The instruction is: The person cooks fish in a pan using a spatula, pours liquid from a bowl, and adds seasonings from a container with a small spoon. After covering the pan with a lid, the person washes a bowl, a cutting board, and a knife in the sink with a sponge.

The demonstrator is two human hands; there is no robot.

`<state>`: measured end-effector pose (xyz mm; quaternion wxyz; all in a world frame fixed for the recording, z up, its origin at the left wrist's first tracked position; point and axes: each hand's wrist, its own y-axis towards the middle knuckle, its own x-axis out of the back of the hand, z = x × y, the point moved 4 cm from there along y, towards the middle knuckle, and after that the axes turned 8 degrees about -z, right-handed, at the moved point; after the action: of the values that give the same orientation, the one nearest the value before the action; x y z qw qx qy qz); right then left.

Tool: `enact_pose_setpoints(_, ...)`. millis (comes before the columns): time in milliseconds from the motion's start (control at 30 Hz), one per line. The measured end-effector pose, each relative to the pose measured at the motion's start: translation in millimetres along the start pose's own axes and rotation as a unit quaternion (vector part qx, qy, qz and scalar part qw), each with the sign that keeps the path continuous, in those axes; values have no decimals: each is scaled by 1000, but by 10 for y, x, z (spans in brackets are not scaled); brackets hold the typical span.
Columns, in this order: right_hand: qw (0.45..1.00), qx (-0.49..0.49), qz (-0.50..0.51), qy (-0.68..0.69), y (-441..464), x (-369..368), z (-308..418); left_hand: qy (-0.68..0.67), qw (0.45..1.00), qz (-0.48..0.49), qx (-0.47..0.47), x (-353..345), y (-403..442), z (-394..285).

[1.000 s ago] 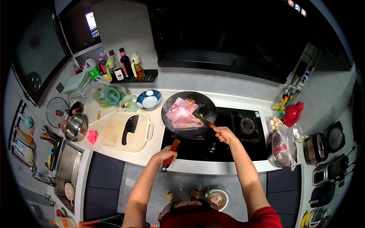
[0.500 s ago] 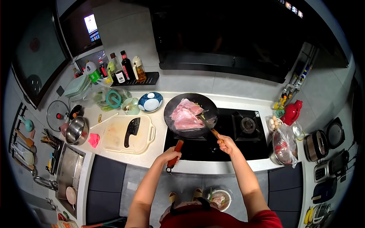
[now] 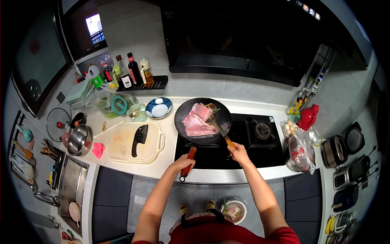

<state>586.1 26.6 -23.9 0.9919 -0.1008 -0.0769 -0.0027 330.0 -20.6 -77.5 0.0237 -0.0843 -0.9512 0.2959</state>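
A dark wok (image 3: 183, 110) sits over the left side of the stove, its wooden handle pointing toward me. My left hand (image 3: 185, 162) is closed around that handle. Raw pink meat (image 3: 200, 122) lies in large pieces in the wok, with some green and brownish bits (image 3: 212, 109) at its upper right. My right hand (image 3: 239, 153) grips the wooden handle of a spatula (image 3: 222, 131). The spatula's blade reaches into the wok at the right edge of the meat, and its tip is hard to make out.
Left of the stove, a cleaver (image 3: 140, 140) lies on a cutting board (image 3: 118, 142), near a blue-patterned plate (image 3: 159, 109) and a steel bowl (image 3: 79, 140). A second burner (image 3: 263, 130) and a bagged pot (image 3: 300, 152) are to the right. A bin (image 3: 234, 212) stands on the floor.
The spatula and my right hand have shifted slightly left and up. The meat has moved a little in the wok, showing more green bits. My left hand keeps hold of the handle.
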Motion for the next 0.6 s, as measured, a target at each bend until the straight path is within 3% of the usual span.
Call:
enact_pose_setpoints(133,969,175,-65,-163,185,-62,-126,-8,1000,2,-6,2,24,13)
enact_pose_setpoints(333,953,166,-68,-243,336,120,-146,-11,1000,2,-3,-2,-9,-12)
enact_pose_setpoints(400,966,125,-48,-221,487,180,-249,-16,1000,3,-4,-7,2,-3)
enact_pose_setpoints(467,994,-9,31,-106,421,188,-93,-25,1000,3,-9,-2,36,22)
enact_pose_setpoints(600,984,-133,106,-47,611,239,-118,-22,1000,-4,-5,-2,-3,-8)
